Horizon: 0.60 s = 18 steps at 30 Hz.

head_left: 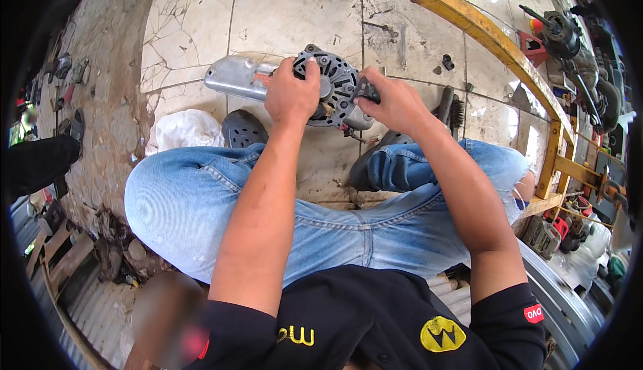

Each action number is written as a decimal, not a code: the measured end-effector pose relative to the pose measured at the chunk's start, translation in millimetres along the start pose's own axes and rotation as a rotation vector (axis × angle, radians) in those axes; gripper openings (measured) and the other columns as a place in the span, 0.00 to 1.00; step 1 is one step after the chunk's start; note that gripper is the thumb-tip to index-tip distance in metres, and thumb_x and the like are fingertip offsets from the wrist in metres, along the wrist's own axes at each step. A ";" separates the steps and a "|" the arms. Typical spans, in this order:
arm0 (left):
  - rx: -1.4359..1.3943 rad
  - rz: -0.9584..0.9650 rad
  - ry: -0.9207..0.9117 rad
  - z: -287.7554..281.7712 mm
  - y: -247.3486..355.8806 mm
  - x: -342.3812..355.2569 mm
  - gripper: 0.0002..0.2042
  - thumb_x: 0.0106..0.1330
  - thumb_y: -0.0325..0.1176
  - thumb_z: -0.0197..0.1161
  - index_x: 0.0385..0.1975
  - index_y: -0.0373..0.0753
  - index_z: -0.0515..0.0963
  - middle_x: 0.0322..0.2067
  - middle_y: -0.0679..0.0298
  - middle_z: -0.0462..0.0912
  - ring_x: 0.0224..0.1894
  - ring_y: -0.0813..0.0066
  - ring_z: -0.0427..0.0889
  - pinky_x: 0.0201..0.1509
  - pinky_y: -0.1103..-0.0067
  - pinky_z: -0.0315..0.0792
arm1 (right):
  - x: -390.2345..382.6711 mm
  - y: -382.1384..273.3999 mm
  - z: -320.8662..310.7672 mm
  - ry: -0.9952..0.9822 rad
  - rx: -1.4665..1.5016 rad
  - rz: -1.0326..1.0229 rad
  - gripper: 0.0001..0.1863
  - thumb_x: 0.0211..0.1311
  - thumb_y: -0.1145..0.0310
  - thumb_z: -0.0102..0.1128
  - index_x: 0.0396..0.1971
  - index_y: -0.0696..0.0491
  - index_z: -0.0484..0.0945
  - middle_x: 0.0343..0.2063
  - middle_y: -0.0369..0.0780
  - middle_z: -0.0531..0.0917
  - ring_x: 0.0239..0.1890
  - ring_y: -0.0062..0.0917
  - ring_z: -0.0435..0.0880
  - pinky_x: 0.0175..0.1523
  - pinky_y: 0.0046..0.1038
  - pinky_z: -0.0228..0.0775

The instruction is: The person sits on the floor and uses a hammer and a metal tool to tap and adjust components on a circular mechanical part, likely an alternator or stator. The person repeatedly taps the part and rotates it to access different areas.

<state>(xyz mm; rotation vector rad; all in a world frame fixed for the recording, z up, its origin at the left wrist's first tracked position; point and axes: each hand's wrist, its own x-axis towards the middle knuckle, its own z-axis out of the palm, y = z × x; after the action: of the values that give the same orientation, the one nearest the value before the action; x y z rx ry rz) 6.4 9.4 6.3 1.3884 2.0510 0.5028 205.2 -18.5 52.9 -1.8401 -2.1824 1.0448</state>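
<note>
A grey metal alternator, with slotted vents around its round end, is in front of my shins. My left hand grips its left side, the thumb lying over the face. At the alternator's right edge, my right hand pinches a small dark part between thumb and fingers. I cannot tell whether that part is fixed to the alternator or loose. Below the dark part, thin wires stick out at the lower edge. Beside my left hand lies a long silver metal cover or tray with something orange on it, partly hidden by the hand.
Near my left shoe lies a crumpled white plastic bag. A dark-bristled brush rests beyond my right knee. A yellow metal frame arches along the far right, with machine parts behind it. Small dark bits dot the tiled floor.
</note>
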 end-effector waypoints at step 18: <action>-0.040 -0.047 0.028 2.2 1.3 -4.1 0.30 0.65 0.59 0.55 0.56 0.39 0.77 0.47 0.46 0.83 0.53 0.46 0.81 0.56 0.61 0.73 | 0.1 1.7 -0.3 0.065 0.601 0.351 0.20 0.62 0.62 0.64 0.41 0.61 0.69 0.25 0.42 0.84 0.16 0.20 0.79 0.21 0.26 0.70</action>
<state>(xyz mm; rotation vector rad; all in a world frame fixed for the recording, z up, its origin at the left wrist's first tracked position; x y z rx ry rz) 9.9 6.0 6.6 1.3137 2.0800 0.5426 206.8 -18.2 52.1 -1.9321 -1.3125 1.4702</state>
